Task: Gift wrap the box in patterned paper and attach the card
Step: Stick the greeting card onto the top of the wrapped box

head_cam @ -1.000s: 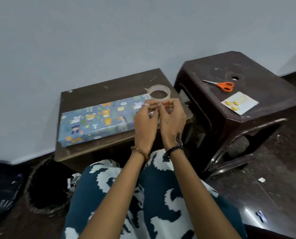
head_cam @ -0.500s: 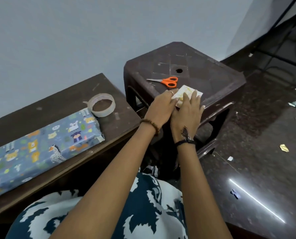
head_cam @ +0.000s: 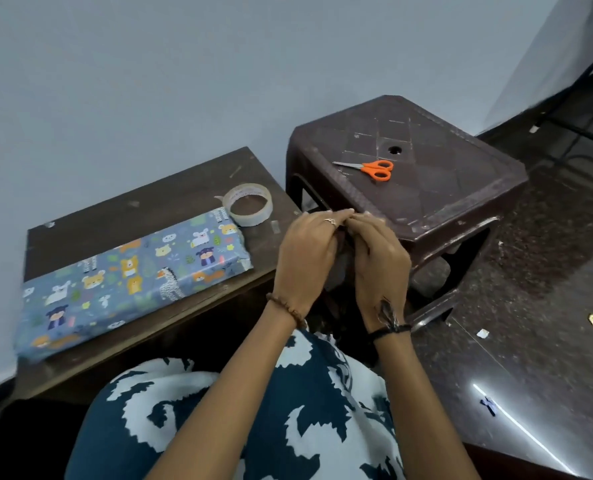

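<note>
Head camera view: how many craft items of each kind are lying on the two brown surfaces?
Wrapped box: 1, on the wooden table
Tape roll: 1, same table
Orange scissors: 1, on the plastic stool
Total: 3

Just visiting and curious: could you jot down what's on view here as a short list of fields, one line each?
wrapped box: lies flat on the wooden table, covered in animal-print paper
tape roll: on the table, by the box's far end
scissors: orange handles, closed, on the plastic stool
left hand: raised, fingertips meeting the right hand
card: not visible
held item: hidden by fingers
</note>
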Available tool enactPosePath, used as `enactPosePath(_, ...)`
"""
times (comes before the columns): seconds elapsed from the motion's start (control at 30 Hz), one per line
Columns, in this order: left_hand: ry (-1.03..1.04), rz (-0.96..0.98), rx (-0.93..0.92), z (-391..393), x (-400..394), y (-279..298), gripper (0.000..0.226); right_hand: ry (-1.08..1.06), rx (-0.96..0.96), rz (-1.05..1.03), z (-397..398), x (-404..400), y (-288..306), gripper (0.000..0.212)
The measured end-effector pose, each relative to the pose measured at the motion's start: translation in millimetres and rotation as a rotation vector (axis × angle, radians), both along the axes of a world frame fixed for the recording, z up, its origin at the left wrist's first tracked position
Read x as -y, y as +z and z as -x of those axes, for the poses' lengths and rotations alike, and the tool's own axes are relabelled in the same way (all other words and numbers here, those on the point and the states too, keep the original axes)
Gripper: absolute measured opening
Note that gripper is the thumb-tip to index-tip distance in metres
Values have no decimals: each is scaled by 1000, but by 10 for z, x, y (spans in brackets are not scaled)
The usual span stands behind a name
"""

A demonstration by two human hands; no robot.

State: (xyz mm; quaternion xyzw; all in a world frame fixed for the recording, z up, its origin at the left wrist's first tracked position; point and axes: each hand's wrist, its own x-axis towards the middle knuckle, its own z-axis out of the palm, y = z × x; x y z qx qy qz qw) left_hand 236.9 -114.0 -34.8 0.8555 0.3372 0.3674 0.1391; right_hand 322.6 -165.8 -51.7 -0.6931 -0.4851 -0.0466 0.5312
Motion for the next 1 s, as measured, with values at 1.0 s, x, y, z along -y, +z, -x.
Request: enactPosePath(1.0,1078,410,115,1841,-371,-206,27,165,284,731,1208,-1853,183,38)
